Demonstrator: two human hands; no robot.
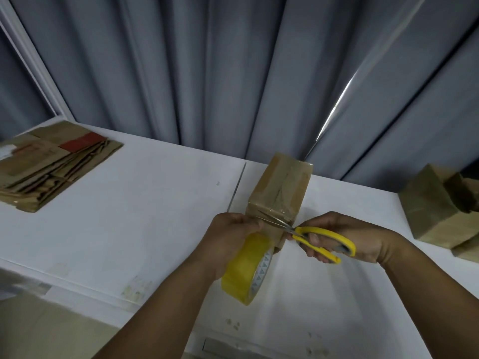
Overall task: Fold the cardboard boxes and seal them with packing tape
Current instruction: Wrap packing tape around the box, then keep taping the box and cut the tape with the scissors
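Note:
A small folded cardboard box (pixel 281 187), shiny with tape, lies on the white table (pixel 145 203) at the centre. My left hand (pixel 230 239) grips a yellow roll of packing tape (pixel 245 270) just in front of the box's near end. My right hand (pixel 352 239) holds yellow-handled scissors (pixel 324 240). Their blades reach left across the near end of the box, at the strip of tape between roll and box.
A stack of flat, unfolded cardboard boxes (pixel 51 164) lies at the table's far left. Several taped boxes (pixel 440 211) sit at the right edge. Grey curtains (pixel 233 73) hang behind the table. A seam (pixel 237 187) runs across the tabletop left of the box.

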